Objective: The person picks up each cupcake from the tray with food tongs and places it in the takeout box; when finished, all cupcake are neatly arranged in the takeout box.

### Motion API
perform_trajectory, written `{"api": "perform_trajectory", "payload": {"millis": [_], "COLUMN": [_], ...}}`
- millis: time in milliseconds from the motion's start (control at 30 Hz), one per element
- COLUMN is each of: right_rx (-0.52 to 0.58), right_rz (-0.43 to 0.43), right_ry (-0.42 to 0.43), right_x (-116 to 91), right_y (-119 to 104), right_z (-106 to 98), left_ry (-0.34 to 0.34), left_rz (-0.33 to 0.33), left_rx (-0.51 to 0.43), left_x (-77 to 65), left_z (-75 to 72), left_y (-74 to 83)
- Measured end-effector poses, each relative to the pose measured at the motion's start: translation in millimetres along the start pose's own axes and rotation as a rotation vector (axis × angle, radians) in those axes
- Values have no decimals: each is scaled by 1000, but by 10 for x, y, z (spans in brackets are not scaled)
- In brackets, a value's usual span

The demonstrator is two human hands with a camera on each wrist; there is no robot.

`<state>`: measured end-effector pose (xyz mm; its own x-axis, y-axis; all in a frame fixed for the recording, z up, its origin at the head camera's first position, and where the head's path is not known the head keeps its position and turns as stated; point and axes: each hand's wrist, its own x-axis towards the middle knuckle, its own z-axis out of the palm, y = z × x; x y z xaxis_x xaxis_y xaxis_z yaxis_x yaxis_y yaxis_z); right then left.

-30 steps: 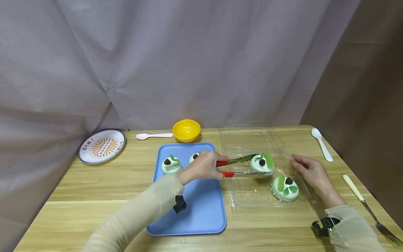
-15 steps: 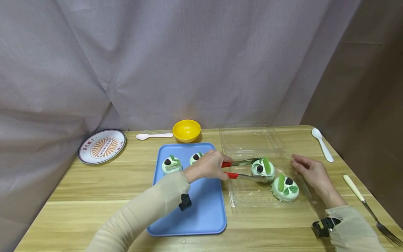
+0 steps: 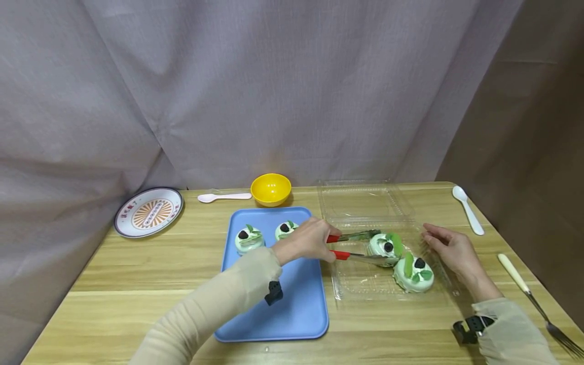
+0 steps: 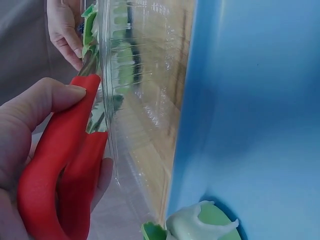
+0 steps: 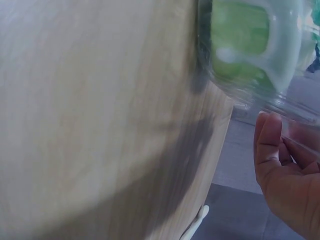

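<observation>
My left hand (image 3: 308, 240) grips tongs with red handles (image 4: 70, 135). Between the tongs' metal arms in the head view is a pale green cream cake (image 3: 376, 246), topped with a dark berry and a green slice. It is inside the open clear plastic container (image 3: 358, 286), close beside a second such cake (image 3: 412, 276) at the front right. Thumb and fingers of my right hand (image 3: 453, 253) pinch the container's right rim, seen also in the right wrist view. Two similar cakes, one at the left (image 3: 248, 241) and one partly behind my left hand (image 3: 284, 230), sit on the blue tray (image 3: 274, 319).
A yellow bowl (image 3: 271, 190) stands behind the tray, with a pale pink spoon (image 3: 223, 196) beside it. At the far left lies a patterned plate (image 3: 149, 213). A white spoon (image 3: 467, 210) and a fork (image 3: 524, 289) lie along the table's right side.
My left hand has moved slightly right with the tongs. The cake between their arms has shifted lower and toward the second cake. My right hand has stayed at the rim.
</observation>
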<state>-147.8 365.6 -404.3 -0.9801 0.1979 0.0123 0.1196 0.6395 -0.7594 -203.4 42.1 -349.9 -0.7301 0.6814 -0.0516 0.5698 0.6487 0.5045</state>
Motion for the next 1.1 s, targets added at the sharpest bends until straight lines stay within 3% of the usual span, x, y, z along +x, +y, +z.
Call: {"api": "perform_trajectory", "payload": {"millis": [1100], "right_rx": [4], "right_rz": [4], "right_ry": [1], "right_x": [8], "right_y": [18], "right_z": [-11], "left_ry": [31], "left_rz": [10], "left_rx": [39], "left_x": [-111], "left_z": [38], "left_y": [24]}}
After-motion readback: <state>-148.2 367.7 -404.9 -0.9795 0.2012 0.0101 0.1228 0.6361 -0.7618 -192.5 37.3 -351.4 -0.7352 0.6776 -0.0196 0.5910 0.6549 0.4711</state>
